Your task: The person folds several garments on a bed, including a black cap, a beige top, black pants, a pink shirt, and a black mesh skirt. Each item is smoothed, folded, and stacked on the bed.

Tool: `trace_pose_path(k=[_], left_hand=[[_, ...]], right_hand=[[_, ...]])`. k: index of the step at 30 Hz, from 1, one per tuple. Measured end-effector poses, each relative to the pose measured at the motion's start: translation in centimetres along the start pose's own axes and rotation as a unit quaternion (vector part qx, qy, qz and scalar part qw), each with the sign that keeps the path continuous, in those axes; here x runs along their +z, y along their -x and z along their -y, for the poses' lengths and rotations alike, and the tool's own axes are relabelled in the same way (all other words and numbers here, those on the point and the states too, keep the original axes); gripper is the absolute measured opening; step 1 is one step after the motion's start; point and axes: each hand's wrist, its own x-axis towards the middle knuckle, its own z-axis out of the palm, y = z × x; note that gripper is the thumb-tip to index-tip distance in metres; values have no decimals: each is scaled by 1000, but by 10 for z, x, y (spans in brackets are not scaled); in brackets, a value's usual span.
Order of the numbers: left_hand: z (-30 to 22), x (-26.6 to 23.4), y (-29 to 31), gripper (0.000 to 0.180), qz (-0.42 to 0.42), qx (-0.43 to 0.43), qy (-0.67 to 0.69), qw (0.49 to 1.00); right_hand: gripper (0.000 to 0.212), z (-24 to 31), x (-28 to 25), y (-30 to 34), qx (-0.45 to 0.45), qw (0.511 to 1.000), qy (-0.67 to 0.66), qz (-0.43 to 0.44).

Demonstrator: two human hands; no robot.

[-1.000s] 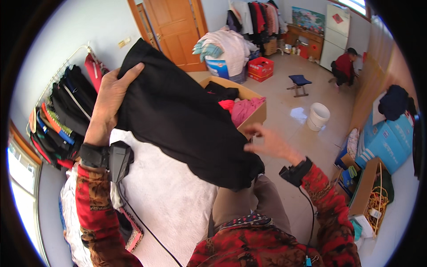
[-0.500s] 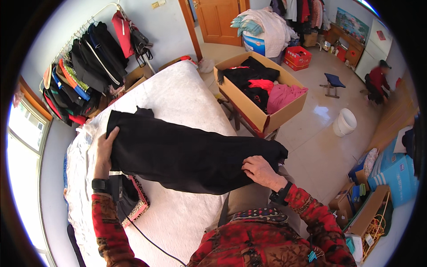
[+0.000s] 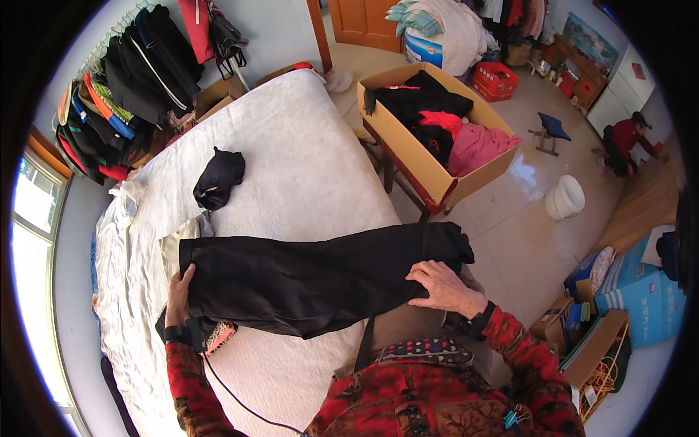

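Observation:
Black trousers [image 3: 313, 280], folded lengthwise, stretch sideways in front of me over the near part of the bed. My left hand [image 3: 179, 295] grips their left end, thumb on top and fingers underneath. On the right, my right hand [image 3: 445, 289] is closed on the near edge, fingers bent over the cloth. A pale folded cloth [image 3: 170, 250] shows just past the left end. Further up the bed lies a small crumpled dark cloth bundle [image 3: 220, 177]. Below my left hand, a pink leopard-print box [image 3: 220, 336] is mostly covered.
An open cardboard box [image 3: 477, 191] of clothes stands beyond the white-covered bed [image 3: 291, 138]. A black cord [image 3: 244, 404] crosses the bed near me. A white bucket [image 3: 565, 198] and a stool [image 3: 551, 130] stand on the floor. Another person [image 3: 628, 146] crouches far right.
The trousers' left end has come lower and nearer to me, in my left hand. The dark bundle and pale cloth behind it now show. Both hands keep their grip.

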Motion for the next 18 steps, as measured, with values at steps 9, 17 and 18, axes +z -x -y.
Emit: trace_pose_path(k=[9, 17, 18], left_hand=[[1, -6, 6, 37, -24, -8, 17, 1000], [14, -32, 63, 33, -161, 37, 164, 973], [19, -38, 76, 36, -158, 31, 188, 969]], right_hand=[[30, -24, 7, -31, -1, 988, 149, 47], [34, -33, -84, -143, -53, 970, 105, -214], [35, -30, -99, -161, -63, 960, 114, -249]])
